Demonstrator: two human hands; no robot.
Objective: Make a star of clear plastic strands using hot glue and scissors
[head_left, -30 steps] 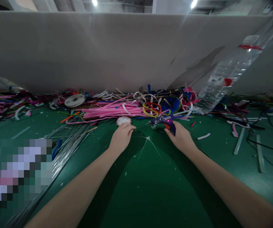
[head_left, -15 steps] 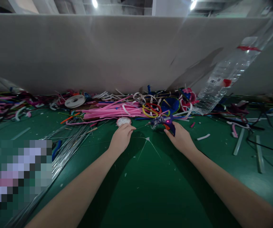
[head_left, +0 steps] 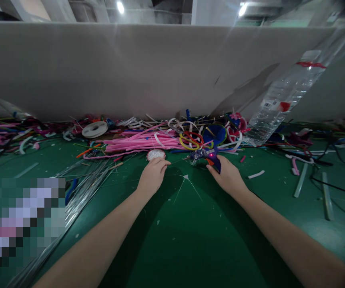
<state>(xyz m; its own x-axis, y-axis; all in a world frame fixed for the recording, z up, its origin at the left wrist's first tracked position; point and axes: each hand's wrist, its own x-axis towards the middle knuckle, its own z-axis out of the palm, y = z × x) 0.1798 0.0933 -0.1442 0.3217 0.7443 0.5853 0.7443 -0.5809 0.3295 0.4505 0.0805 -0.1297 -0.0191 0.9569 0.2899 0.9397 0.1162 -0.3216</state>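
Note:
My right hand [head_left: 227, 175] is closed round the handle of a blue glue gun [head_left: 207, 155] whose red light glows; its nozzle points left over the green table [head_left: 190, 232]. My left hand [head_left: 153, 175] rests on the table with fingers curled, fingertips pinched at a small thing I cannot make out, just below a small round white dish of beads [head_left: 156, 154]. Thin glue strands [head_left: 187, 182] lie on the mat between my hands.
A heap of pink pipe cleaners [head_left: 142, 141], coloured rings [head_left: 192, 140] and white strips lies along a grey board [head_left: 130, 68]. A clear plastic bottle [head_left: 283, 100] leans at right. A white tape reel [head_left: 94, 129], clear glue sticks [head_left: 79, 188] and cables [head_left: 334, 184] surround the mat.
Hardly anything has changed: both hands stay in place with the glue gun; the view has tilted slightly.

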